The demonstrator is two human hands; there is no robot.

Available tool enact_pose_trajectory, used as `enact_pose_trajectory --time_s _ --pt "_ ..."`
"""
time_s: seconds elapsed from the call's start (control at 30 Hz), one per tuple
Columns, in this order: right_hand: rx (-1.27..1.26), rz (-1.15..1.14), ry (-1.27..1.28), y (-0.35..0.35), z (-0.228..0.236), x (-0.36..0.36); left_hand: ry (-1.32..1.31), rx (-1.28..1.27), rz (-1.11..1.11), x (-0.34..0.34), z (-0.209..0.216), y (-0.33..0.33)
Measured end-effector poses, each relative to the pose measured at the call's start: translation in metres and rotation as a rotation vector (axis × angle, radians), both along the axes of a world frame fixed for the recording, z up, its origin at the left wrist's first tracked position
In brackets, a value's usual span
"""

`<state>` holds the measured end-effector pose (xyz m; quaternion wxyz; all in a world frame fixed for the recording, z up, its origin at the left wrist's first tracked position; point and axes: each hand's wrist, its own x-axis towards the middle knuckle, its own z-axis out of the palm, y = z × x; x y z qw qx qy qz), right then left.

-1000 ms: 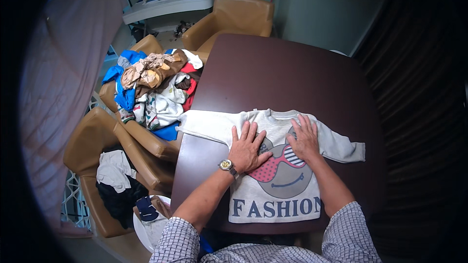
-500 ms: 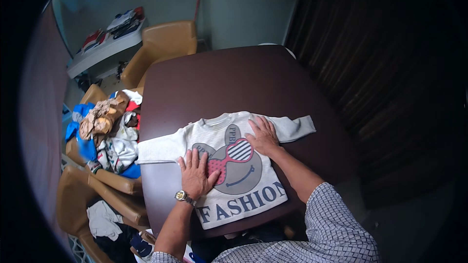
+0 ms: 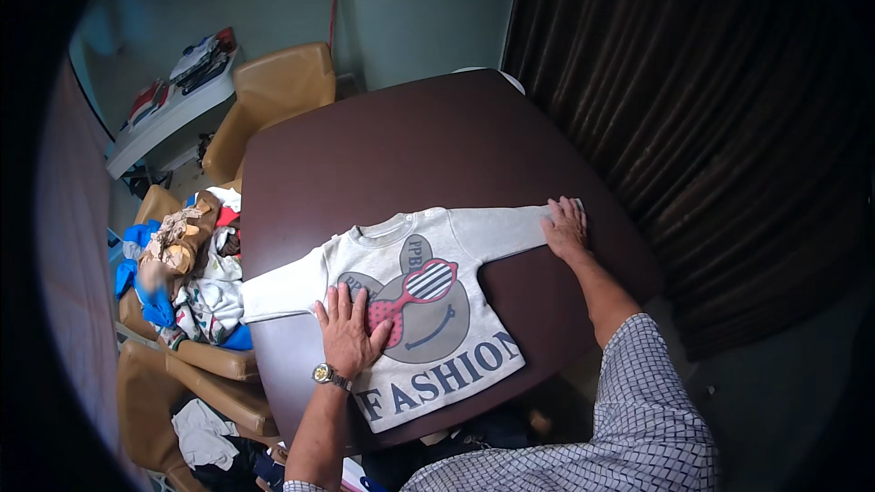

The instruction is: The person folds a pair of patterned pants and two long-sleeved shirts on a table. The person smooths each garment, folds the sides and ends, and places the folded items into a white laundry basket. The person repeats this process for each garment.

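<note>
A light grey child's sweatshirt lies front side up on the dark brown table, both sleeves spread out sideways. Its chest carries a cartoon head wearing pink sunglasses, with large dark lettering underneath. My left hand, a watch on its wrist, rests flat with fingers spread on the left side of the sweatshirt's front. Out at the end of the right sleeve, my right hand lies over the cuff with its fingers stretched out. The cuff beneath is mostly covered.
Left of the table, a tan armchair bears a heap of mixed clothes. Another chair nearer me holds a white garment. A third armchair stands beyond the table, by a white shelf with folded clothes. Dark curtains hang at right.
My right hand has moved right, from the sweatshirt's chest to the sleeve cuff. That sleeve now lies straighter and farther out. My left hand stays on the front; the whole view has shifted slightly.
</note>
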<state>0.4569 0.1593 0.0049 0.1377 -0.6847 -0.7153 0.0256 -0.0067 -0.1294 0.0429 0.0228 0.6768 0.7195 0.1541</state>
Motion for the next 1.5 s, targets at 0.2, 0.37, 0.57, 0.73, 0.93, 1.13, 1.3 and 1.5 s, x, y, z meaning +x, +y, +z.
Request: enact_pose_trajectory --time_s 0.2,0.37,0.57,0.73,0.93,1.13,1.3,1.5 --pt "0.028 -0.281 0.068 0.002 0.002 0.048 -0.048 -0.01 -0.084 0.023 0.018 0.043" --pt "0.038 -0.22 0.098 -0.002 0.016 0.032 -0.081 0.027 -0.353 0.069 0.023 0.122" --pt "0.242 -0.113 0.246 -0.002 -0.003 0.038 -0.001 -0.058 -0.348 0.085 0.004 0.17" --pt "0.36 -0.16 0.223 0.001 -0.009 0.036 0.022 -0.053 -0.33 0.079 -0.01 0.178" --pt "0.411 -0.08 0.255 -0.01 0.013 0.006 0.038 -0.013 -0.328 0.08 -0.017 0.178" --pt "0.016 0.265 0.694 -0.136 0.019 -0.087 0.014 0.006 -0.311 0.082 -0.021 0.179" --pt "-0.226 0.329 0.394 -0.218 0.055 -0.121 0.03 -0.089 -0.201 0.11 -0.002 0.18" --pt "-0.333 0.328 0.446 -0.288 0.062 -0.097 0.041 -0.043 -0.19 0.107 -0.016 0.179"
